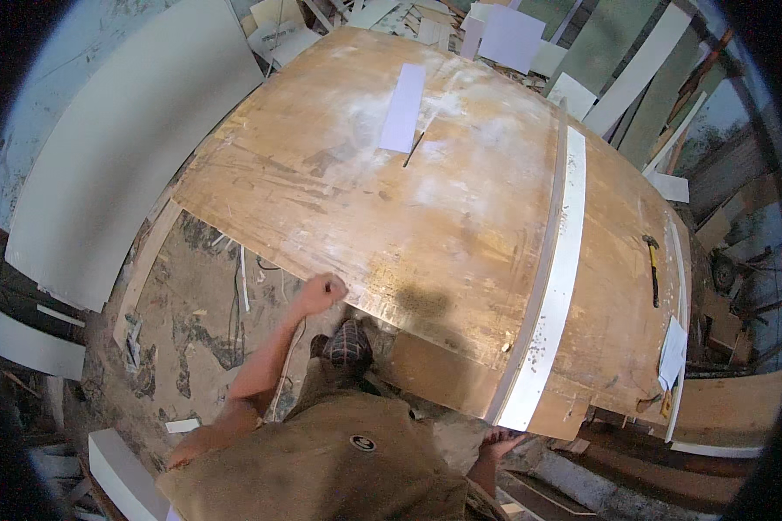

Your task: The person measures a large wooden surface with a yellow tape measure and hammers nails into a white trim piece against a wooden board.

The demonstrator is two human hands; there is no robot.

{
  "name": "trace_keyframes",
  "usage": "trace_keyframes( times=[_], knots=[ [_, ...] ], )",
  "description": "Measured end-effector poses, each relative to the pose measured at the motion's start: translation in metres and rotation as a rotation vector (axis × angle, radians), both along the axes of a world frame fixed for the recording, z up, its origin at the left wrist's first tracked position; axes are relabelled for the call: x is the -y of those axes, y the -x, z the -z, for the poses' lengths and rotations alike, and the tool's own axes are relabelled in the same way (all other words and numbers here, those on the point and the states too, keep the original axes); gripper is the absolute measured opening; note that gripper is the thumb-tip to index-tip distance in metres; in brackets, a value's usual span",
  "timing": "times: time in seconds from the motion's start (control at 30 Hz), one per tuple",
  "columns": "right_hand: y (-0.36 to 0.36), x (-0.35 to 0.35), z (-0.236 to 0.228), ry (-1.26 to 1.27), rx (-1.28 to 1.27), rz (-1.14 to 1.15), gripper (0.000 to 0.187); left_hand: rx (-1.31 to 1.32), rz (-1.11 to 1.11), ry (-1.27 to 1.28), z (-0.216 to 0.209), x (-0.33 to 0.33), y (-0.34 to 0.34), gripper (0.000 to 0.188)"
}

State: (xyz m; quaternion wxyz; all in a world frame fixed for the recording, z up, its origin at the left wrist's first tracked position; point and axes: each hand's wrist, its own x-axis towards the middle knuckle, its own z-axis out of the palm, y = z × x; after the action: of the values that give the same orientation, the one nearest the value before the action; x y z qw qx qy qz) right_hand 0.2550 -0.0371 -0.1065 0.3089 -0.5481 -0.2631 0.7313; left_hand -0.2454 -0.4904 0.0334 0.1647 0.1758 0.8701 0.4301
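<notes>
A large, worn wooden tabletop (321, 174) stretches in front of me. My left hand (322, 293) is curled closed at its near left edge; what it holds, if anything, is hidden. Across the right part of the table runs a long white strip (554, 321) with small bits scattered on it, beside a narrow grey-brown strip (530, 326). At the near end of the white strip is my right hand (499, 444), partly hidden, with its fingers stretched to the right under the table edge.
A white board piece (402, 108) and a thin dark tool (414, 149) lie on the far part of the table. Toward the right edge lies a hammer (653, 271). A big white panel (139, 139) leans at left; offcuts (434, 30) crowd the back.
</notes>
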Motion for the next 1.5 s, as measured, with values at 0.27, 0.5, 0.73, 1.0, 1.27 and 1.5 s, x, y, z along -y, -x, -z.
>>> trace_keyframes(
  times=[0.27,0.5,0.73,1.0,1.27,1.5],
  knots=[
    [0.032,0.176,-0.049,0.296,0.563,-0.087,0.054,-0.253,0.011,0.101,-0.010,-0.022,0.203,0.040],
    [0.085,0.299,-0.051,0.213,0.706,-0.490,0.044,-0.435,0.223,0.292,-0.005,-0.083,0.368,0.061],
    [0.124,0.389,-0.052,0.151,0.764,-0.465,0.035,-0.620,0.441,0.332,0.058,-0.118,0.473,0.055],
    [0.151,0.426,-0.070,0.099,0.850,-0.105,0.045,-0.719,0.455,0.186,0.044,-0.067,0.553,0.038],
    [0.212,0.449,-0.082,0.135,0.890,-0.199,0.048,-0.677,0.209,0.653,0.012,-0.099,0.508,0.044],
    [0.230,0.463,-0.078,0.182,0.856,-0.052,0.044,-0.647,0.235,0.711,0.022,-0.121,0.520,0.049]
  ],
)
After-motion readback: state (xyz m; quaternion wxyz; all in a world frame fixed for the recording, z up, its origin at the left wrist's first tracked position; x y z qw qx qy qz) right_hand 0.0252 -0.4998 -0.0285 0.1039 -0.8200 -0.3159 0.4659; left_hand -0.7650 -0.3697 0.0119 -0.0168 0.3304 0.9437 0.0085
